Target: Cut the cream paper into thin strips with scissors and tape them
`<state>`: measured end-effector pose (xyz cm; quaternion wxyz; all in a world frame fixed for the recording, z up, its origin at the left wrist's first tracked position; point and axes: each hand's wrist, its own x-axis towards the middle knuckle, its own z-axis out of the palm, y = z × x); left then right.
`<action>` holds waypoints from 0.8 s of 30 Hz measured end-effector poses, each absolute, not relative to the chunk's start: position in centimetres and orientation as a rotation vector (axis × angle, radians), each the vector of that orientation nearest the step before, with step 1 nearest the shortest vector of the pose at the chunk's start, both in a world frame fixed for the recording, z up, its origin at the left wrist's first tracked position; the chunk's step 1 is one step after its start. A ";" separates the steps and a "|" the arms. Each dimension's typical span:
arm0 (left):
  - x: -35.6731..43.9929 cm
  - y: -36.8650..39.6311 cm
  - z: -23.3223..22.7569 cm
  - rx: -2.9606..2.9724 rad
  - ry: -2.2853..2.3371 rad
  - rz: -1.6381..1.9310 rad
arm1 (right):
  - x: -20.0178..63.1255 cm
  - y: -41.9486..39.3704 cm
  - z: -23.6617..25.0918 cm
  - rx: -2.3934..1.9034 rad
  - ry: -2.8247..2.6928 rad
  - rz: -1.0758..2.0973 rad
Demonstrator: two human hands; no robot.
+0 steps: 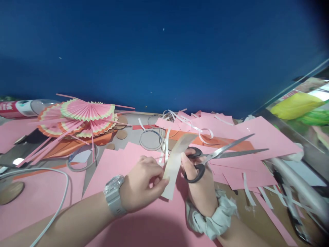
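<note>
The paper strip (pixel 174 164) is standing near the middle of the view, just above the pink sheet (pixel 144 219) covering the table, tilting from its lower end at about 6 o'clock up toward 1 o'clock. The left hand (pixel 144 187) is pinching the strip's lower part between thumb and fingertips, with a grey watch (pixel 114 195) on that wrist. The right hand (pixel 199 185) is sitting at the strip's 3 o'clock, its fingers threaded through the black handles of the scissors (pixel 221 154) and closing round them; the blades are standing spread and pointing away toward 3 o'clock, clear of the strip. A pale scrunchie (pixel 214 216) is ringing that wrist.

For a clean cut, I judge the left hand should be keeping the strip taut and its fingers well back from the cutting line, while the right is turning the blades in square to the edge.

Farther out, folded paper fans (pixel 82 118) are lying at 10 o'clock, loose curls of white trimmings (pixel 195 128) at 12 o'clock, more pink sheets at 2 o'clock, and a white cable (pixel 55 171) is looping at 9 o'clock.
</note>
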<state>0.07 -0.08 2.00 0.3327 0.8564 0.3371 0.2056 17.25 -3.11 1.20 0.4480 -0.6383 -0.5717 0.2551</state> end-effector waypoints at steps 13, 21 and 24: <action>-0.3 0.3 0.6 1.618 1.077 0.864 | 15.5 -3.3 2.7 -1.483 -1.474 1.011; -0.2 0.1 0.8 1.639 0.851 0.738 | 15.7 -3.3 2.1 -1.470 -1.404 1.040; -0.2 0.0 0.5 1.553 0.913 0.888 | 16.0 -3.4 2.0 -1.349 -1.448 1.231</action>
